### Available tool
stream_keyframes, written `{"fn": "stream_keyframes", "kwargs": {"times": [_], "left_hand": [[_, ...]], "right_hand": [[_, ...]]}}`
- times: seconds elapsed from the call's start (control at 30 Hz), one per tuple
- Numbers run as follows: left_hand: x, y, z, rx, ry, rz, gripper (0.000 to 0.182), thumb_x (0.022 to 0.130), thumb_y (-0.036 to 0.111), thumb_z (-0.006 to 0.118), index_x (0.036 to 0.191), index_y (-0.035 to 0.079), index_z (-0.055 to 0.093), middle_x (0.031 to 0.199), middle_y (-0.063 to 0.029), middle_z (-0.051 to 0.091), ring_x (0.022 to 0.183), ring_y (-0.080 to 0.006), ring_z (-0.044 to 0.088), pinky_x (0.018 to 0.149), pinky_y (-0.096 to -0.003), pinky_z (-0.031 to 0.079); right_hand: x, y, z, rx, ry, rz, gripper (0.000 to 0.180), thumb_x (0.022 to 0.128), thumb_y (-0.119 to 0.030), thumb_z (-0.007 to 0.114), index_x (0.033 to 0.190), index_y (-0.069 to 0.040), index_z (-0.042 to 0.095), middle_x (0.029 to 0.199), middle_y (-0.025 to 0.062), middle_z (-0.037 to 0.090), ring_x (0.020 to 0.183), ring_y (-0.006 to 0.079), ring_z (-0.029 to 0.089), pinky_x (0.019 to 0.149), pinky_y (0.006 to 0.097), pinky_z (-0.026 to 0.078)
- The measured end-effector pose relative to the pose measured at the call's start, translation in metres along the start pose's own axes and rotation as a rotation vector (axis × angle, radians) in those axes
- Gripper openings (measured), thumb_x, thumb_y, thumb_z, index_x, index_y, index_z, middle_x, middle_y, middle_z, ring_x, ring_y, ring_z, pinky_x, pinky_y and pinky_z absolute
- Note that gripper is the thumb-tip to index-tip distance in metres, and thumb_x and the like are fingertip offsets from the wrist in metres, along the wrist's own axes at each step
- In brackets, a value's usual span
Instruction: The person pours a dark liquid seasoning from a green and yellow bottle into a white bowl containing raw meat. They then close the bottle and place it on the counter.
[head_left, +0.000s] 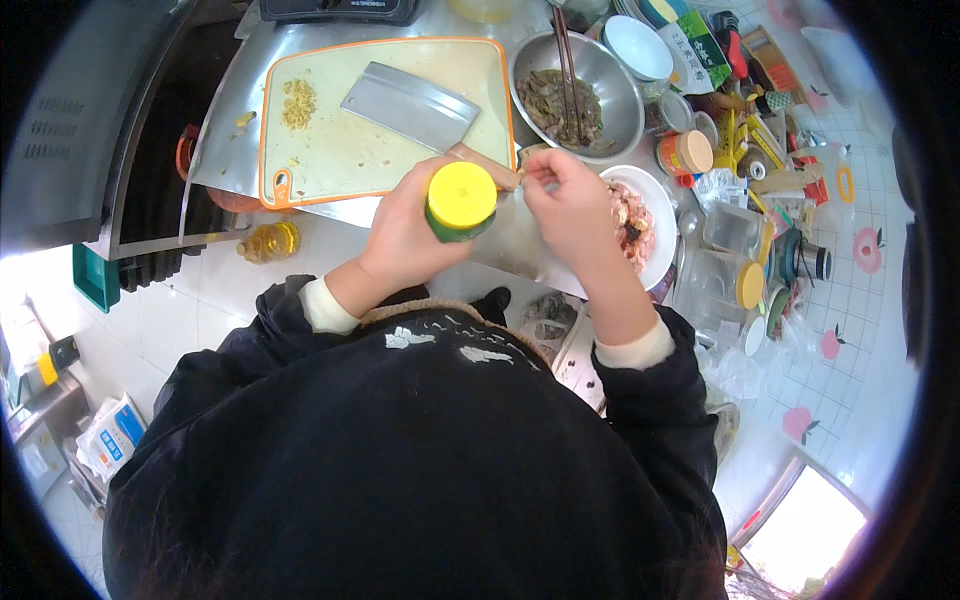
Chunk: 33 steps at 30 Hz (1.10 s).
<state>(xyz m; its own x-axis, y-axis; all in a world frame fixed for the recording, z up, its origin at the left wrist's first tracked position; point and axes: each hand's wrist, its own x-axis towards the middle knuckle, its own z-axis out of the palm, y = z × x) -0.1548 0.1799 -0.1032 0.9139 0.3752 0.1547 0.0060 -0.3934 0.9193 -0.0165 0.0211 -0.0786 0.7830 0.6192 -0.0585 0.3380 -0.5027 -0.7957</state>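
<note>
My left hand (401, 225) grips a green jar with a yellow lid (462, 195), seen from above in front of my chest. My right hand (566, 206) is raised beside it, thumb and fingertips pinched together; whether something small is between them is unclear. Under the hands, the wooden handle of a cleaver (412, 109) juts past the orange-rimmed cutting board (337, 169). Finely chopped yellowish bits (298, 105) sit in a pile on the board's left. Partly behind my right forearm is a white bowl (664, 210) of raw meat pieces (636, 225) with dark seasoning on them.
Chopsticks (566, 67) stand in a steel bowl (624, 90) of sliced dark food. Bowls (637, 46), jars (686, 154) and clear containers (712, 277) crowd the right side by the tiled wall. An oil bottle (271, 242) is on the floor below the steel counter's edge (225, 150).
</note>
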Motion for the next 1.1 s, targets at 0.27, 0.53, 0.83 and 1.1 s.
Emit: {"fn": "stream_keyframes", "kwargs": {"times": [0.27,0.53,0.83,1.1], "left_hand": [[0.006,-0.036,-0.048,-0.481,0.011,-0.255,0.077,0.066,0.009,0.084,0.132,0.003,0.046,0.119,-0.0083,0.059,0.112,-0.0207,0.058,0.1,-0.0353,0.046],[0.021,-0.089,-0.05,-0.745,0.035,-0.584,0.068,0.075,0.009,0.078,0.133,0.002,0.044,0.114,-0.0123,0.061,0.102,-0.022,0.063,0.088,-0.0352,0.053],[0.05,-0.113,-0.038,-0.269,0.132,-0.621,0.057,0.08,0.023,0.075,0.127,-0.004,0.057,0.108,-0.0148,0.068,0.086,-0.0257,0.067,0.08,-0.0359,0.055],[0.041,-0.098,-0.013,0.432,0.134,-0.601,0.085,0.084,0.044,0.066,0.151,0.009,0.028,0.141,-0.0232,0.041,0.124,-0.0414,0.043,0.097,-0.0508,0.044]], "right_hand": [[0.076,0.053,0.103,-0.546,-0.22,-0.211,0.037,0.088,-0.014,0.063,0.122,-0.004,0.054,0.115,0.0231,0.059,0.106,0.038,0.058,0.091,0.0461,0.048],[0.083,0.044,0.102,-0.531,-0.282,0.007,0.064,0.078,-0.004,0.064,0.137,-0.014,0.044,0.108,0.0237,0.062,0.101,0.042,0.062,0.088,0.0474,0.049],[0.066,0.015,0.068,0.201,-0.113,0.247,0.019,0.092,-0.019,0.065,0.098,-0.001,0.064,0.063,0.0032,0.058,0.055,0.0113,0.058,0.052,0.0295,0.046],[0.099,-0.026,0.087,0.333,-0.103,0.213,0.021,0.097,-0.02,0.06,0.089,-0.002,0.055,0.064,0.0016,0.055,0.049,0.0098,0.053,0.046,0.0262,0.044]]}}
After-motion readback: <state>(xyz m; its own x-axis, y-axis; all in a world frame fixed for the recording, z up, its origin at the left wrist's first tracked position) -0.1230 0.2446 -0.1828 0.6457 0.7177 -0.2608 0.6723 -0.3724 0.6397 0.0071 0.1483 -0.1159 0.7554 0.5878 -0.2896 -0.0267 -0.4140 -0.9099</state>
